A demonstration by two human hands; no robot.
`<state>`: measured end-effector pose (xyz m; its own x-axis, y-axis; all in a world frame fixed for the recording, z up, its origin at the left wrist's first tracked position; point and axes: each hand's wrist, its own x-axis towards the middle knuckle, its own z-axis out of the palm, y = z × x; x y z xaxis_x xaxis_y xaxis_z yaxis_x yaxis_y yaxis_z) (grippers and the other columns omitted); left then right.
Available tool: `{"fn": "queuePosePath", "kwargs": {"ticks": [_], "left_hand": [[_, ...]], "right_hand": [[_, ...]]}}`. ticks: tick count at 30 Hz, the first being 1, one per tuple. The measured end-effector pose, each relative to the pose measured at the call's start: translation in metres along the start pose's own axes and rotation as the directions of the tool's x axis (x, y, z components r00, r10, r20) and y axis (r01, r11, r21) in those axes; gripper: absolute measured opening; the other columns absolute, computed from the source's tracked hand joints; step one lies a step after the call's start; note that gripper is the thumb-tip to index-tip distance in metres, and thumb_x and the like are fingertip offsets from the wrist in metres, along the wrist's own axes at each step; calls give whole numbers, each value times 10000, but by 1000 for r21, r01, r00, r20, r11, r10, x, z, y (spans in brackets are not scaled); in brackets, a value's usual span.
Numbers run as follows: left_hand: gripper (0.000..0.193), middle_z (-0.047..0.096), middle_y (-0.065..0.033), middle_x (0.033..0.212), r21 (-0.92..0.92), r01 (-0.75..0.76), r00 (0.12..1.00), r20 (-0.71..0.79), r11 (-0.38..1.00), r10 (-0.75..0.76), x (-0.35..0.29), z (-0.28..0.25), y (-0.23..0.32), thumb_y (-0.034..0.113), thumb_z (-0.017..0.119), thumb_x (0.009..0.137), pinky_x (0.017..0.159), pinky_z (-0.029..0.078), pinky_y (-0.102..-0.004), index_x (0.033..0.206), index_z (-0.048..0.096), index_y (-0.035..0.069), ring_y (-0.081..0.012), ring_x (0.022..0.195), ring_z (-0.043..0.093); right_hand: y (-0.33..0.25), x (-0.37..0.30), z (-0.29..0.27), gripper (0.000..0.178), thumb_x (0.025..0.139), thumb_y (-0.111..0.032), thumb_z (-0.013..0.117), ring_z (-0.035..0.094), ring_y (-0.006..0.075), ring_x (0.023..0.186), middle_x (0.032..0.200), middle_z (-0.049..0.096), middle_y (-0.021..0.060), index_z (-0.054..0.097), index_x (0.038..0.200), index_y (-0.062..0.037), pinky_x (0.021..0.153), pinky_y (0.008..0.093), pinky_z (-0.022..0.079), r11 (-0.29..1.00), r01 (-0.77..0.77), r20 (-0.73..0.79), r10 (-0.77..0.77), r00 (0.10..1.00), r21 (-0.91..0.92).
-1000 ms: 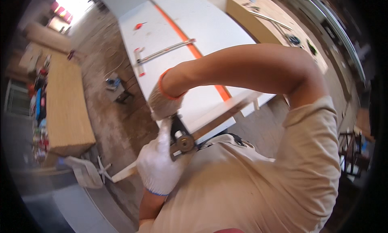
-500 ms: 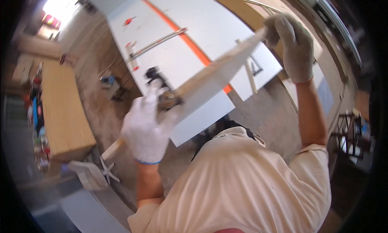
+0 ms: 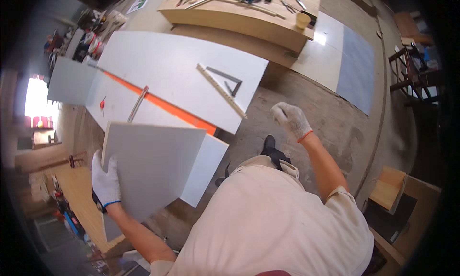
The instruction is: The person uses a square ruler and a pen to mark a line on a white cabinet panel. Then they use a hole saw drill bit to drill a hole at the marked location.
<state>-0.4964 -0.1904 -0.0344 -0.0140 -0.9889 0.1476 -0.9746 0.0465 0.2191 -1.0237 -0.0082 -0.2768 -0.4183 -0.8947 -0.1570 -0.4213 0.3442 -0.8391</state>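
My left hand, in a white glove with a blue cuff, grips the left edge of a grey-white board. The board is raised and tilted, covering part of the large white panel surface behind it. A dark object shows beside the left glove's cuff, mostly hidden, its kind unclear. My right hand, gloved with an orange cuff, hangs apart from the board over the floor, its fingers curled together with nothing visible in them.
White panels with an orange strip between them carry a ruler-like strip and a dark triangular frame. A wooden bench with tools stands beyond. Another wooden surface is at left, a chair at right.
My right hand has let go of the board and moved down, away from it. My left hand and the board have shifted left, and the view has turned.
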Motion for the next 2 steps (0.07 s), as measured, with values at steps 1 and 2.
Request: {"fn": "queuePosePath", "kwargs": {"ticks": [1, 2], "left_hand": [[747, 672, -263, 1601, -25, 40, 998, 52, 999, -38, 13, 7, 10, 451, 829, 1047, 1325, 410, -489, 1605, 628, -4, -393, 1544, 589], [756, 659, -268, 1626, -52, 83, 992, 101, 995, -77, 26, 11, 9, 460, 821, 1055, 1329, 405, -487, 1622, 618, 3, -384, 1547, 591]], "right_hand": [[25, 7, -19, 346, 1164, -329, 620, 832, 304, 992, 1069, 876, 145, 846, 1112, -72, 918, 449, 634, 998, -2, 10, 3, 1000, -59], [46, 12, -35, 355, 1166, -342, 615, 848, 330, 1054, 1111, 886, 161, 850, 1117, -79, 960, 472, 637, 993, 1, 20, 2, 1000, -122]]}}
